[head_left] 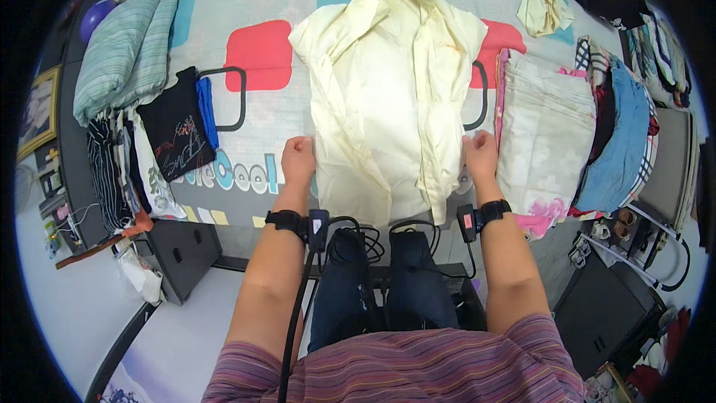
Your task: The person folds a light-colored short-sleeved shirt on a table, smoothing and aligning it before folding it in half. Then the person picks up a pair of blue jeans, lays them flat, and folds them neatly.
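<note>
Cream-coloured, a collared shirt [380, 112] lies spread in the middle of the patterned sheet [265, 116], its collar at the far end, its hem toward the person and its 2 front panels folded apart. Small orange lettering [449, 46] sits on the right-hand panel, too small to make out. Large rounded letters [250, 173] in blue and white are printed along the sheet's near part, and the shirt covers some of them. On the left, a black garment [177, 128] carries pale script-like writing with a reddish design.

Both forearms come in from the lower edge and slant slightly inward, reaching forward to about the same level. The left hand [298, 157] is at the shirt's left edge, fingers curled in and drawn together. Opposite it, the right hand [479, 153] is at the right edge, its fingers likewise bent and close together. Whether either hand pinches the fabric, I cannot tell. Each wrist wears a black strap with a small box attached; the box on the right wrist [467, 222] has a reddish-orange patch.

Folded pale cloth [548, 127] with pink flowers lies just beside the right hand, next to blue denim [615, 142].
</note>
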Demonstrator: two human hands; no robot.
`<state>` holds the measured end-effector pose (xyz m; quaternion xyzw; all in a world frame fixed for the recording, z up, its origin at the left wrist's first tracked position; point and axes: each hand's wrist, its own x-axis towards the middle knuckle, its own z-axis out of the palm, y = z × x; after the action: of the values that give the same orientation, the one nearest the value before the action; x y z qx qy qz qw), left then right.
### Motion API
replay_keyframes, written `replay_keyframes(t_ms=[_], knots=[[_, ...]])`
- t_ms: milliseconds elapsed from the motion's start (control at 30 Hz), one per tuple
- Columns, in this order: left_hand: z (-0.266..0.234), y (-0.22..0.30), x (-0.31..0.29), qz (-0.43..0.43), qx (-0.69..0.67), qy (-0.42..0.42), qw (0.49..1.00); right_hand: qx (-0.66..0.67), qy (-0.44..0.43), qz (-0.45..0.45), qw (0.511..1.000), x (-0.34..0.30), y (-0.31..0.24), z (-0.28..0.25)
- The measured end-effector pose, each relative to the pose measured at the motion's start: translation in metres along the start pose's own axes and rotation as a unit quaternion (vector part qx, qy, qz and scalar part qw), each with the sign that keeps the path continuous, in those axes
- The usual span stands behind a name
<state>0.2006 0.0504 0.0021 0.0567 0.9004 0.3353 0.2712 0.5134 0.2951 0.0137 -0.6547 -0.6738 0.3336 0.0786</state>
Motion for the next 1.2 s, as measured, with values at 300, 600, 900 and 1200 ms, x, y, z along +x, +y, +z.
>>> replay_keyframes(t_ms=[300, 600, 900, 1200], knots=[[-0.009, 0.005, -0.01, 0.025, 0.11, -0.128, 0.985, 0.177, -0.123, 0.135, 0.967, -0.013, 0.048, -0.002], [-0.021, 0.005, 0.015, 0.022, 0.108, -0.156, 0.982, 0.002, 0.107, -0.087, 0.99, -0.013, -0.029, -0.023], [-0.01, 0.071, 0.174, 0.148, -0.017, 0.005, 0.989, 0.33, -0.403, 0.142, 0.841, 0.04, -0.216, 0.068], [-0.007, 0.132, 0.174, 0.321, 0.15, -0.147, 0.923, 0.393, -0.312, 0.241, 0.831, 0.063, -0.257, 0.153]])
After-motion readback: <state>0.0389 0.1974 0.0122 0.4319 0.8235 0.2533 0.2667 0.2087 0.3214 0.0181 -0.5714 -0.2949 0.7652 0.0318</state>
